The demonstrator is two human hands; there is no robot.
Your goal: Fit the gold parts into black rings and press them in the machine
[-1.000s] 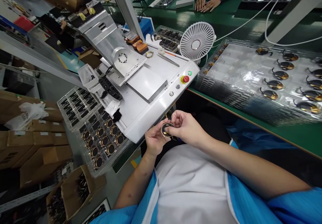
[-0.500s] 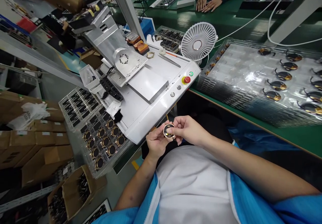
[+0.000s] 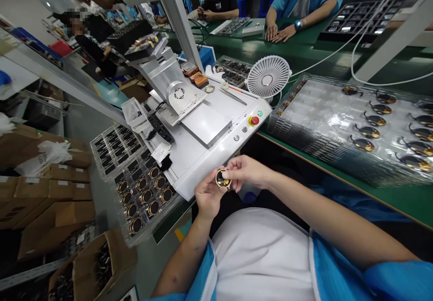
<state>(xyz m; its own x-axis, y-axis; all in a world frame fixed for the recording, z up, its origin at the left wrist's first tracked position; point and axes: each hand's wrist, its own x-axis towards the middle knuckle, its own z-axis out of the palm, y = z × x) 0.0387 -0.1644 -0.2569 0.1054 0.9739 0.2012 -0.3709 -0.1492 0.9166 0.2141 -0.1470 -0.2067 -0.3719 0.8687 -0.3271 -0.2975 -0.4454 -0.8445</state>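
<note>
- Two hands meet above the lap: the left hand (image 3: 207,197) has its fingers and thumb closed around the rim of a round gold-rimmed piece (image 3: 222,179), dark face up.
- The right hand (image 3: 250,172), fingers partly curled, sets its tip on that face; whether it pinches anything there is hidden.
- Handling such a piece well would seem to call for a firm hold on the rim alone, with the face tipped toward the eyes.
- Contact on the face looks best kept light and even, since a hard push could skew or smudge it; slack in the left fingers could let the piece slip.
- The left forearm (image 3: 193,242) angles up from the lower left, palm turned inward beneath the piece; the right forearm (image 3: 314,201) reaches in from the lower right, wrist nearly straight.
- Just beyond the hands stands a white machine (image 3: 208,163), its red button (image 3: 255,120) near one corner.
- Similar round pieces sit in a clear tray (image 3: 145,223) at left; stacked clear trays (image 3: 314,156) lie at right.
</note>
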